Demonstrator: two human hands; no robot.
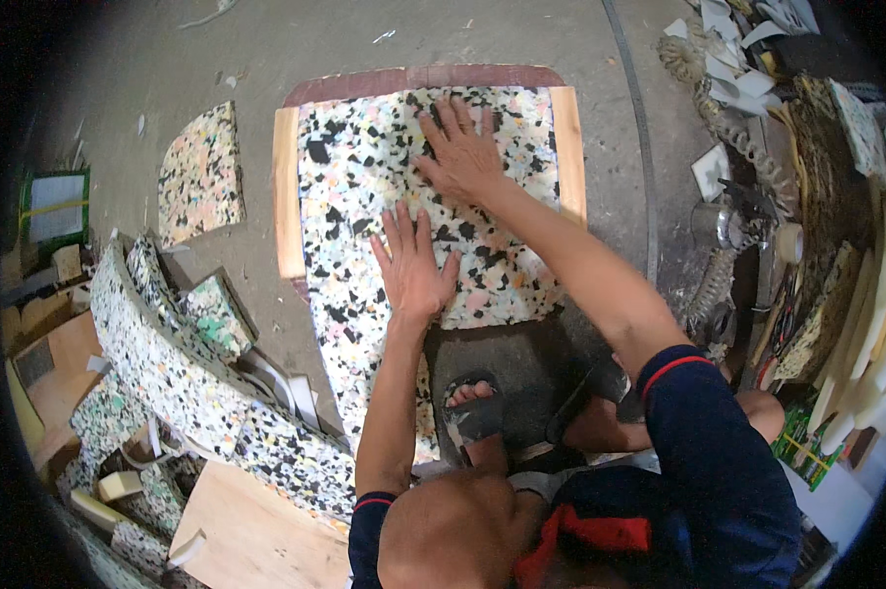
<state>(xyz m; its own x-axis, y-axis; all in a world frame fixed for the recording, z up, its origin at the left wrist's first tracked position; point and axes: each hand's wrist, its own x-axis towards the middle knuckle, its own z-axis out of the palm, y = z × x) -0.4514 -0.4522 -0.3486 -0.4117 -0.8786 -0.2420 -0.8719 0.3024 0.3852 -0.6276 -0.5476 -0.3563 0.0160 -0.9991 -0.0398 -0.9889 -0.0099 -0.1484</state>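
"So, where's the foam?"

"The speckled foam sheet (354, 172) lies flat directly under both my hands, over some wood on the floor (521, 39). A left wooden strip (287, 191) and a right wooden strip (570, 172) show past its sides, with a dark red-brown edge (423, 76) beyond its far end. How those join is hidden. A long tongue of the sheet seems to run back toward me on the left."

"And your hands?"

"Both are spread wide, gripping nothing. My right hand (462, 159) rests on the far part, a little right of the middle; my left hand (415, 280) lies nearer me, slightly left of it."

"Why so?"

"I'd say flat hands, one far and one near, share the pressure, so the sheet lies smooth and doesn't skid. Wood showing on both sides probably lets me judge how squarely the foam sits."

"What's around you?"

"Leftward, a rounded foam offcut (205, 177), apart from the sheet. Nearer me, a long curved foam piece (148, 339) among scraps, with a plywood board (251, 525) close by. Rightward, a dark line (643, 177) crosses the floor; beyond it lies a coiled hose (711, 290)."
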